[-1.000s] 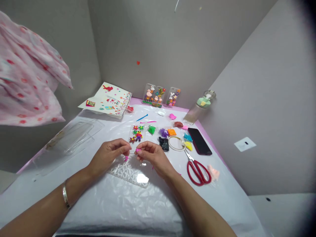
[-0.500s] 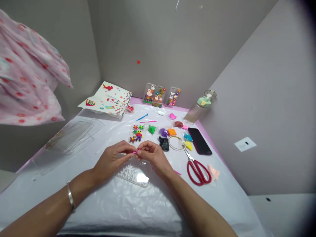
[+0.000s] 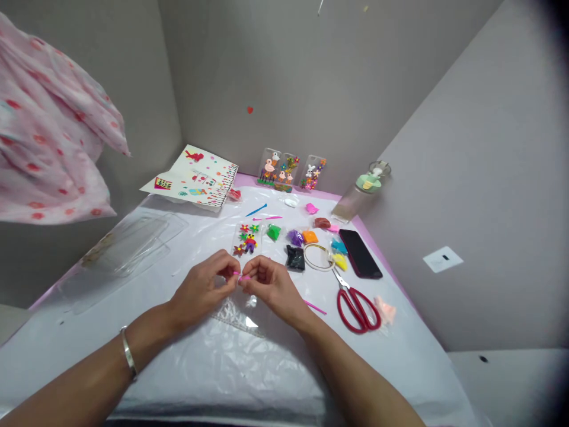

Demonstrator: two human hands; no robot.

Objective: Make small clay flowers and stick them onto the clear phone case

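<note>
Between my two hands is a small bit of pink clay [image 3: 243, 277], pinched at the fingertips. My left hand [image 3: 208, 284] holds its left side and my right hand [image 3: 270, 286] its right side, the fingertips nearly touching. Below them lies a clear sheet or case [image 3: 242, 317] with a white lattice pattern, partly hidden by the hands. Just beyond is a clear case with clay flowers and a small figure [image 3: 250, 243]. A pink tool [image 3: 315, 307] lies right of my right hand.
Red-handled scissors [image 3: 358, 309], a phone [image 3: 360, 254], a bangle [image 3: 318, 257] and colored clay packets [image 3: 295, 258] lie on the right. Clear cases [image 3: 128, 246] are at left. An open book [image 3: 195, 178], decorated cases [image 3: 288, 172] and a bottle [image 3: 358, 196] stand behind.
My hands have shifted slightly left and the fingertips have drawn a little apart, with more pink clay showing between them. The pink tool shows more fully.
</note>
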